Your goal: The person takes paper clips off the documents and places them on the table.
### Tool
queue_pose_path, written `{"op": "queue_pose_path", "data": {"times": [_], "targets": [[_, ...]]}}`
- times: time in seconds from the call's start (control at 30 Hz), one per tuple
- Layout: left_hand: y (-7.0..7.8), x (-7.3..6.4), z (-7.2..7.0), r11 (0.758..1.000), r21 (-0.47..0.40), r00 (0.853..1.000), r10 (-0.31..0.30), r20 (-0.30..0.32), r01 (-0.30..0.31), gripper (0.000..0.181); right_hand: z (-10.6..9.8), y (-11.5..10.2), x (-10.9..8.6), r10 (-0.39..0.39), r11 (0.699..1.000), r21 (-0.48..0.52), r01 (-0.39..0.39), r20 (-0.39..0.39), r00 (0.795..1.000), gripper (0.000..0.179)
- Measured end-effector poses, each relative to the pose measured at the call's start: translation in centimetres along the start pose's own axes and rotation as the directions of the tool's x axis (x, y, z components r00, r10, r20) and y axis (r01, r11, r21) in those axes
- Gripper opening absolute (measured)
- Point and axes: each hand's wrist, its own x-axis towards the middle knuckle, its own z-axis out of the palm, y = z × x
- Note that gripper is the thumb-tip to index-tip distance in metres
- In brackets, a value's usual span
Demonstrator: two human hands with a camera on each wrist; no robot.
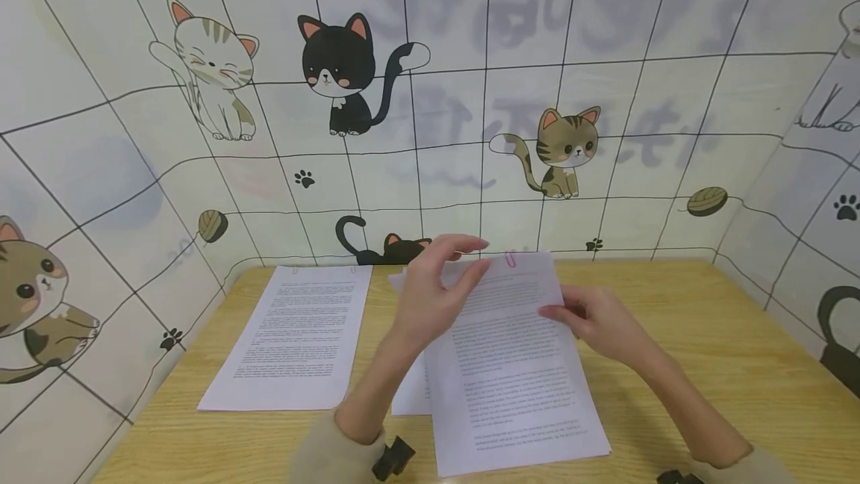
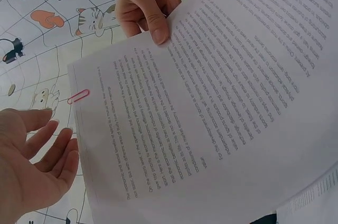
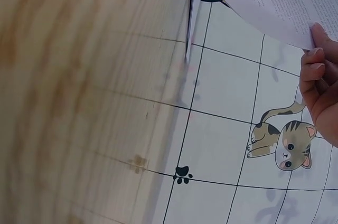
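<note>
A printed sheet of paper [image 1: 510, 364] is held up and tilted over the table, a pink paper clip [image 1: 510, 259] on its top edge. My right hand [image 1: 596, 323] pinches the sheet's right edge between thumb and fingers; the right wrist view shows this right hand [image 3: 323, 84] on the paper's edge. My left hand [image 1: 437, 282] is at the top left of the sheet, thumb and fingers spread apart. In the left wrist view the left hand [image 2: 34, 166] has loosely bent fingers beside the top edge, near the paper clip [image 2: 78, 96], with nothing in its grip.
At the left of the wooden table [image 1: 672, 394] lies another printed sheet [image 1: 289, 342] with two pale clips along its top. More paper [image 1: 410, 391] lies partly hidden behind the held sheet. A wall [image 1: 443, 110] with cat drawings and a grid rises behind the table.
</note>
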Motion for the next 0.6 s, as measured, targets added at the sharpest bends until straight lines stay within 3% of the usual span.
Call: {"op": "queue_pose_path", "data": {"times": [0.3, 0.6], "targets": [[0.4, 0.5, 1.6, 0.999, -0.019, 0.999, -0.03, 0.04, 0.03, 0.018, 0.2, -0.1, -0.1, -0.024, 0.999, -0.024, 0.024, -0.018, 1.0, 0.012], [0.2, 0.2, 2.0, 0.998, -0.019, 0.997, -0.064, 0.049, 0.065, 0.008, 0.3, -0.2, 0.0, -0.064, 0.997, -0.049, 0.063, -0.032, 0.997, 0.01]]}}
